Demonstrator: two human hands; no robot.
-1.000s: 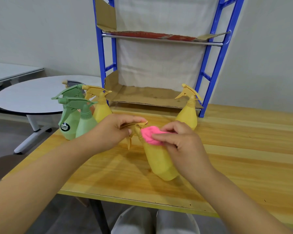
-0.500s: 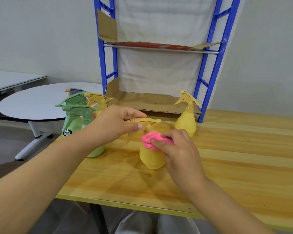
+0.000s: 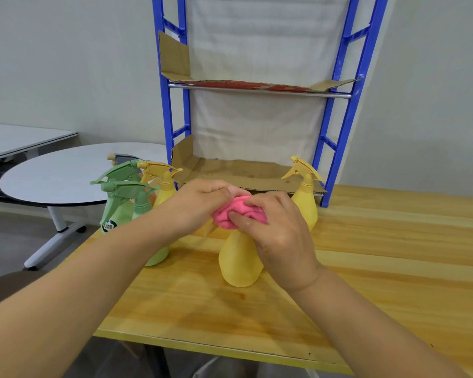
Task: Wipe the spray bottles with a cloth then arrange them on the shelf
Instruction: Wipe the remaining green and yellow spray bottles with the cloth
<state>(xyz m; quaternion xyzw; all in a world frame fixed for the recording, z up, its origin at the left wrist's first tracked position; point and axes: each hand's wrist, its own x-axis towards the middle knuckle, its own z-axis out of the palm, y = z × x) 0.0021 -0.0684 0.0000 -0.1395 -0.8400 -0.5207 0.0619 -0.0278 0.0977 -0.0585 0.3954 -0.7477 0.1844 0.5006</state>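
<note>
Clutching pink cloth [image 3: 230,217], right hand [image 3: 281,236] presses yellow bottle [image 3: 238,264]; left hand [image 3: 200,203] grips its head

Head view looks forward-down, close over table [image 3: 380,268], facing shelf [image 3: 166,110].

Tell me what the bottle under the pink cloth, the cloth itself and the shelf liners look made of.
The bottle: matte yellow plastic, probably; smooth, evenly coloured, moulded. The cloth: soft fuzzy fabric, perhaps microfibre; it bunches. The liners: brown corrugated cardboard, with folded flaps.
</note>
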